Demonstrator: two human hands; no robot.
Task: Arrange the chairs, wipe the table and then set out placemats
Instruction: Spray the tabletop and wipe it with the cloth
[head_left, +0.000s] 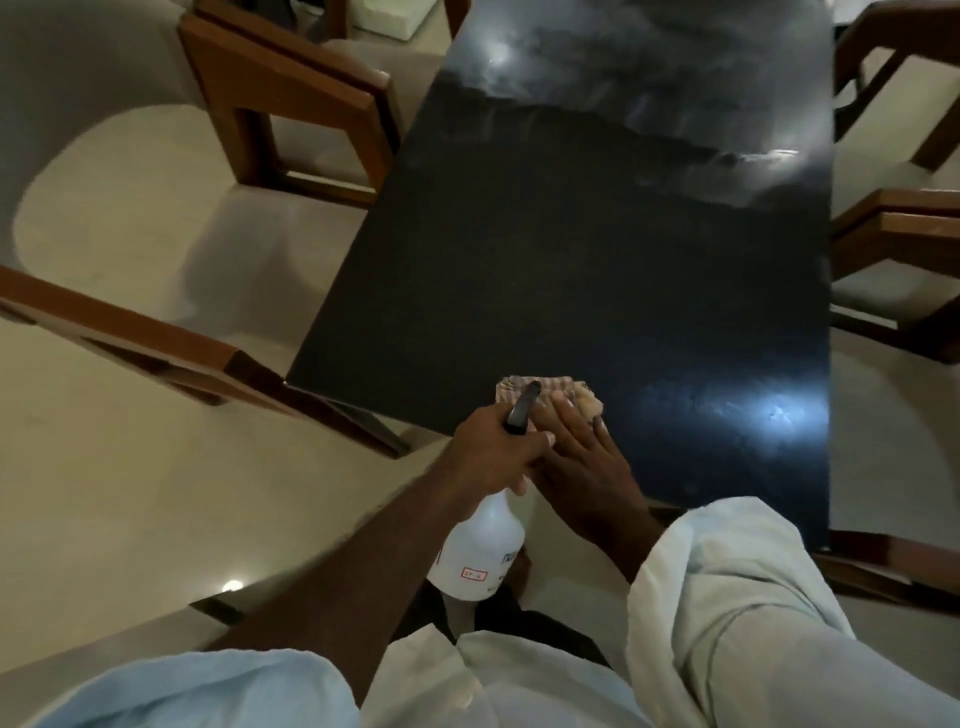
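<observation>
Your fingers (519, 486) on the left hand (491, 457) were curled tight round the neck of the spray bottle (480, 545), just under its black nozzle (522, 410). The fingers (563, 410) of your right hand (587, 467) were straight and flat, pressing down on the cloth (582, 397). The cloth lay on the table (623, 260), close to the near edge and toward the near left corner. Your two hands touched each other.

The table top was black and shiny. A bright light spot (779, 413) shone on it to the right of the cloth. Grey smeary marks (649, 104) showed at the far end. The floor (104, 493) was pale and smooth.

Brown wooden chairs with pale seats stood round the table. The far left chair (291, 93) was just beside the table's long edge. The near left chair (130, 332) had its corner close to the table's near left corner. On the other side were the far right chair (893, 78) and the middle right chair (909, 249).

The spray bottle was white, with a small red-edged label low on it. Its body was off the table, in front of you. You could not see through it, so I cannot tell how much was inside.
</observation>
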